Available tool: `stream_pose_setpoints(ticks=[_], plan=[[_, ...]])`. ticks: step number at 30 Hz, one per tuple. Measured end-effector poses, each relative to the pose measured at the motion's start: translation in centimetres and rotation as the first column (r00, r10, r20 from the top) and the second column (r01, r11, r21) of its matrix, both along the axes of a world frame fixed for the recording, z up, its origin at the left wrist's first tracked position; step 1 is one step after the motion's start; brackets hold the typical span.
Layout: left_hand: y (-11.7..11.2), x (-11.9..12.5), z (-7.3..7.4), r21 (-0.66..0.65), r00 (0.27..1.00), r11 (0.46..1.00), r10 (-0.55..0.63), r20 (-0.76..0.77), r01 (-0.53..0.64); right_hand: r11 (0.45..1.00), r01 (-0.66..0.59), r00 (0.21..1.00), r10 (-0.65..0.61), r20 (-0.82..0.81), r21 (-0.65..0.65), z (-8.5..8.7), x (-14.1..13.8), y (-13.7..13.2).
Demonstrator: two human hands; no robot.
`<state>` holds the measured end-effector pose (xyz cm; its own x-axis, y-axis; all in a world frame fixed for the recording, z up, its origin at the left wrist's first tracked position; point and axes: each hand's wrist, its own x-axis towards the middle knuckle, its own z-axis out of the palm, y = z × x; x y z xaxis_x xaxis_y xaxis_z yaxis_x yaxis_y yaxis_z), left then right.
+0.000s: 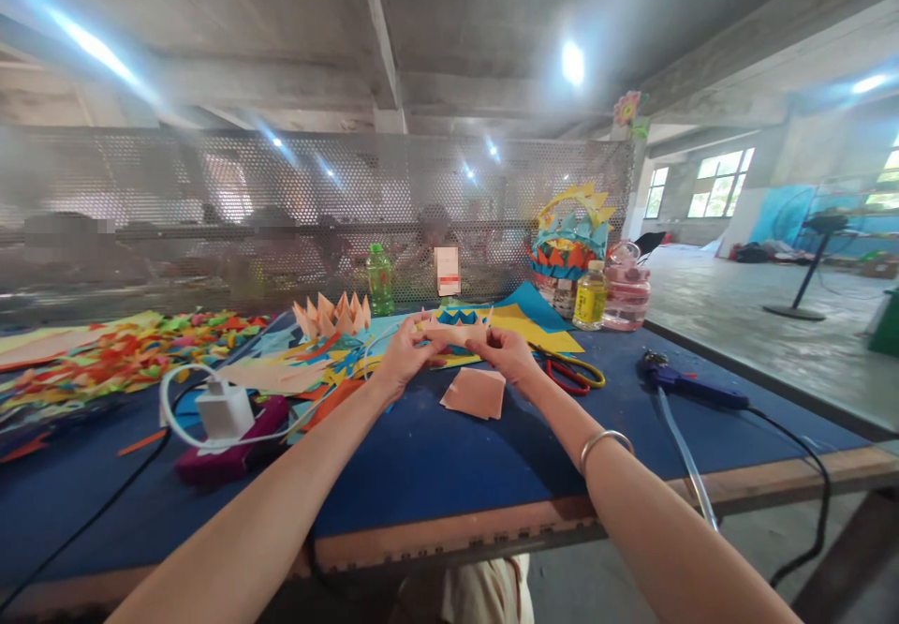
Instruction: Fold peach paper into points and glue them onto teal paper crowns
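Note:
My left hand (409, 354) and my right hand (508, 354) pinch the two ends of a peach paper strip (456, 333) with pointed tips, held level above the table. A blue zigzag edge shows just behind the strip; whether it is part of it I cannot tell. Below, between my wrists, lies a small stack of peach paper pieces (475, 393). Beside my right hand rest scissors (577, 377) with red and yellow handles. A peach paper crown (332, 315) with pointed tips stands left of my left hand.
Coloured paper scraps (189, 348) pile up at the left, near a white charger (223, 408) on a purple block. A glue gun (695, 386) with a cable lies right. Bottles (592, 296) and stacked zigzag paper crowns (570, 230) stand at the back, before a perforated metal screen (323, 174).

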<state>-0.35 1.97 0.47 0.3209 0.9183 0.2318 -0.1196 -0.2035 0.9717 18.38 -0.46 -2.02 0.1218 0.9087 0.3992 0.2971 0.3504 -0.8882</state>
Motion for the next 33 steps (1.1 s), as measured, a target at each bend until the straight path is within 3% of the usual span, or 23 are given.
stream_pose_setpoints(ticks=[18, 25, 33], plan=[[0.8, 0.0, -1.1, 0.034, 0.985, 0.998, 0.058, -0.161, -0.054, 0.996, -0.077, 0.988, 0.081, -0.133, 0.04, 0.8, -0.7, -1.0], [0.7, 0.0, -0.8, 0.041, 0.991, 0.998, 0.056, -0.123, -0.051, 0.995, -0.065, 0.985, 0.077, -0.156, 0.076, 1.0, -0.8, -1.2], [1.2, 0.1, -0.9, 0.056, 0.985, 0.988, 0.148, -0.083, -0.144, 0.996, -0.042, 0.986, 0.054, -0.159, 0.082, 0.9, -0.7, -1.1]])
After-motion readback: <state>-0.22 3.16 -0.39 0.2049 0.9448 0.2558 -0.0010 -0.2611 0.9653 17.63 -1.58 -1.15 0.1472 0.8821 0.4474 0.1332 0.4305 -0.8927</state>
